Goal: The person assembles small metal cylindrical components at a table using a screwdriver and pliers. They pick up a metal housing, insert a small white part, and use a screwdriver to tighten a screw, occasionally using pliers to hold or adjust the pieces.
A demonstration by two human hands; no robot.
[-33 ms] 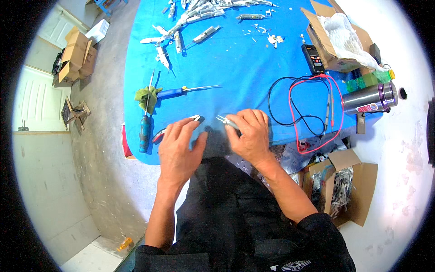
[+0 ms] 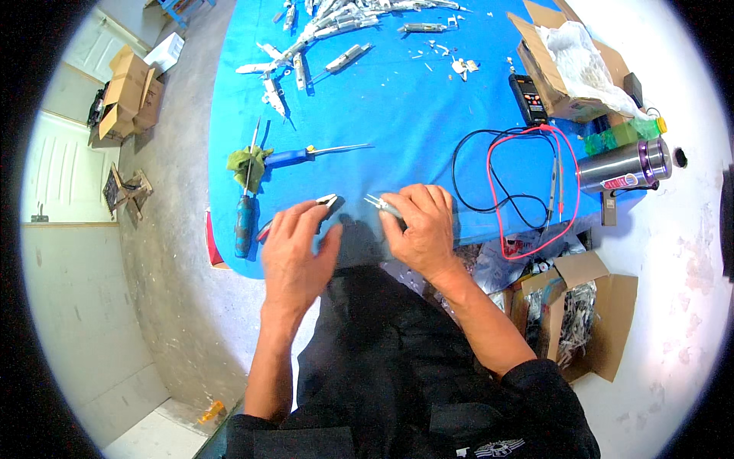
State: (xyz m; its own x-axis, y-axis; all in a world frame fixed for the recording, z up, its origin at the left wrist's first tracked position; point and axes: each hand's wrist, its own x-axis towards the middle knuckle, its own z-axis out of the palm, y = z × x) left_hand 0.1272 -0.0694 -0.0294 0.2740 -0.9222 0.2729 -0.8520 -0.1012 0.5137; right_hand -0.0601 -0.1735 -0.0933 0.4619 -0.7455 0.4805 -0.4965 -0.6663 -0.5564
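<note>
Blue-covered table, hands at its near edge. The left hand, nearer the pliers, has its thumb spread from the fingers; the right hand pinches a part. The pliers show beneath the left fingers, toward the near-left corner, long axis slanting away rightward; contact cannot be told. The two-pronged grey part points leftward.

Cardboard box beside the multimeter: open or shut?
The cardboard box is open: its flaps are spread and whitish plastic bulges from the top.
</note>
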